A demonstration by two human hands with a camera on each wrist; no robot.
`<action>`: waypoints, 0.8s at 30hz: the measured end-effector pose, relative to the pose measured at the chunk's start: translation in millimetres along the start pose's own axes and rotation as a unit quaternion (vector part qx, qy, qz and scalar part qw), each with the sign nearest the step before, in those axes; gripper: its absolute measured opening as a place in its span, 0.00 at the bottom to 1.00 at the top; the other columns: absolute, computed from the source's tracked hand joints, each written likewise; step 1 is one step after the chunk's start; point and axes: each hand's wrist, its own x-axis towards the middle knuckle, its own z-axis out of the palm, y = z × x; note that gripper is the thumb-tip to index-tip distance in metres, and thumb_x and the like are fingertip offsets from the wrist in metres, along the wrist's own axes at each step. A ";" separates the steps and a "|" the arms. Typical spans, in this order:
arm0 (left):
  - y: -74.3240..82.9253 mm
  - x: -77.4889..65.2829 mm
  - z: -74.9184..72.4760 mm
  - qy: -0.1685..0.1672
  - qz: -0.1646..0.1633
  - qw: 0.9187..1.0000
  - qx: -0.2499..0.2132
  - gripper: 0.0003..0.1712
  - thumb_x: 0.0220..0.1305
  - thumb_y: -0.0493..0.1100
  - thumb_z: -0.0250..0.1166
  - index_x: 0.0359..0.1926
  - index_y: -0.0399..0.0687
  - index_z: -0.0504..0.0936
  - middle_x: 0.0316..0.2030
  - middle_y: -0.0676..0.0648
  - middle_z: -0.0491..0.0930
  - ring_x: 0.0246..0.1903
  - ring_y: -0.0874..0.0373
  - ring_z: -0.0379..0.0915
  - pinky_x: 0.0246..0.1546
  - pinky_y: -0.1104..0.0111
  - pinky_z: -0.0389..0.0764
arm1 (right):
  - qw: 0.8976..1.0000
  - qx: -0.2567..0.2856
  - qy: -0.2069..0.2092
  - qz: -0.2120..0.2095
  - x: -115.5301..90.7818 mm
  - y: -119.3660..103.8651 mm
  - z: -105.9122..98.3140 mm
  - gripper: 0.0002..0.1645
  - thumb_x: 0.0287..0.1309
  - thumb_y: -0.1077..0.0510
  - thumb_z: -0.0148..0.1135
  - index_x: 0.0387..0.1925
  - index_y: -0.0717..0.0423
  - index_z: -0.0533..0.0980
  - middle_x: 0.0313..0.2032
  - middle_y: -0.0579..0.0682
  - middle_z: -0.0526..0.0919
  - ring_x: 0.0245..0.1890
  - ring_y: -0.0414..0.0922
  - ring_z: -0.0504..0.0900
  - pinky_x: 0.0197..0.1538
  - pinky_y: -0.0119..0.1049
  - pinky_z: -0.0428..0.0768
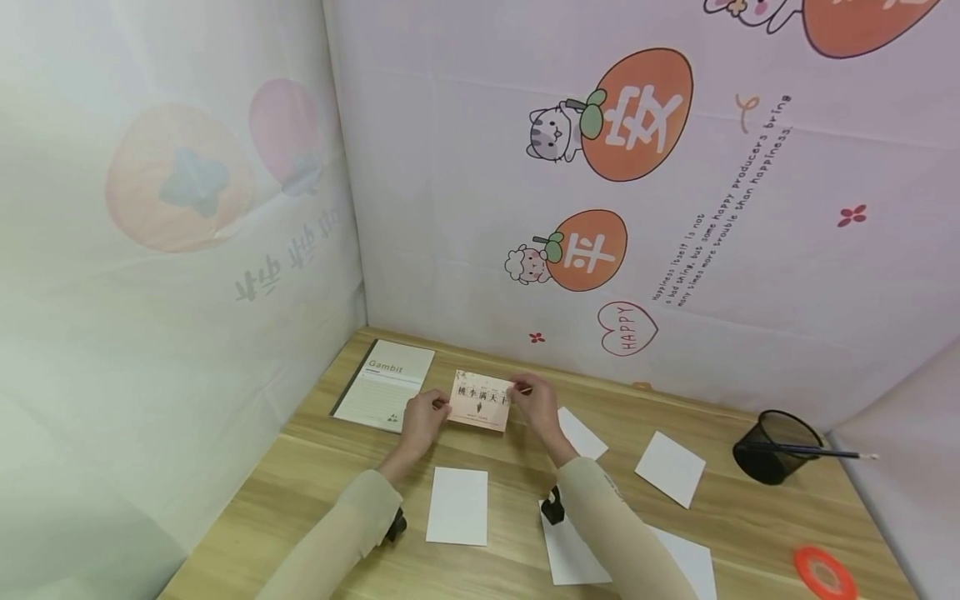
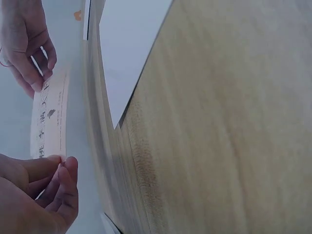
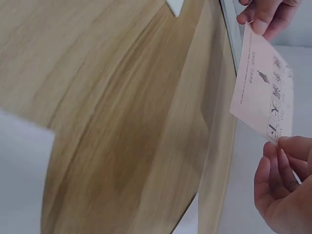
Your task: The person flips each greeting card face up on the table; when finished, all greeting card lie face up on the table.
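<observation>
A pale pink card [image 1: 480, 402] printed with a row of large dark Chinese characters is held up over the back of the wooden table. My left hand [image 1: 423, 421] pinches its left edge between thumb and fingers. At the opposite edge, my right hand [image 1: 536, 408] pinches the card near its upper right corner. Both wrist views show the card [image 2: 50, 114] stretched flat between the two hands, its printed face [image 3: 263, 80] visible. In the head view, a notebook [image 1: 386, 385] marked "Gambit" lies just left of the left hand.
Several white cards lie about the table: one in front [image 1: 457, 506], one right of the right forearm [image 1: 670, 468], others partly under that arm. A black mesh pen holder [image 1: 772, 450] lies tipped at right with a pencil [image 1: 825, 452]. An orange tape roll [image 1: 825, 573] sits front right.
</observation>
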 end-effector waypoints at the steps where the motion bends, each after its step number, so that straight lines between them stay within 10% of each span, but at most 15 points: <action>1: -0.1 -0.1 0.4 -0.003 -0.005 1.000 -0.003 0.08 0.57 0.29 0.67 0.39 0.32 0.83 0.30 0.42 0.83 0.28 0.56 0.78 0.28 0.70 0.81 | 1.000 0.005 -0.001 0.012 0.0 0.1 0.6 0.13 0.54 0.69 0.66 0.43 0.64 0.82 0.33 0.55 0.83 0.35 0.48 0.80 0.36 0.35 0.81; 11: -0.9 0.4 2.8 -0.037 -0.010 0.999 -0.002 0.19 0.53 0.27 0.68 0.48 0.27 0.80 0.33 0.44 0.77 0.34 0.55 0.75 0.33 0.73 0.80 | 0.991 0.060 -0.005 0.120 1.2 -1.2 1.9 0.15 0.51 0.70 0.66 0.43 0.66 0.81 0.35 0.57 0.82 0.35 0.47 0.78 0.33 0.29 0.78; 24: -1.9 4.9 1.4 -0.070 -0.022 0.997 -0.008 0.24 0.53 0.28 0.69 0.52 0.25 0.77 0.34 0.41 0.75 0.33 0.55 0.74 0.33 0.71 0.80 | 0.990 0.054 -0.006 0.129 1.2 -4.0 6.9 0.22 0.46 0.76 0.64 0.48 0.71 0.78 0.41 0.64 0.83 0.41 0.53 0.82 0.40 0.37 0.83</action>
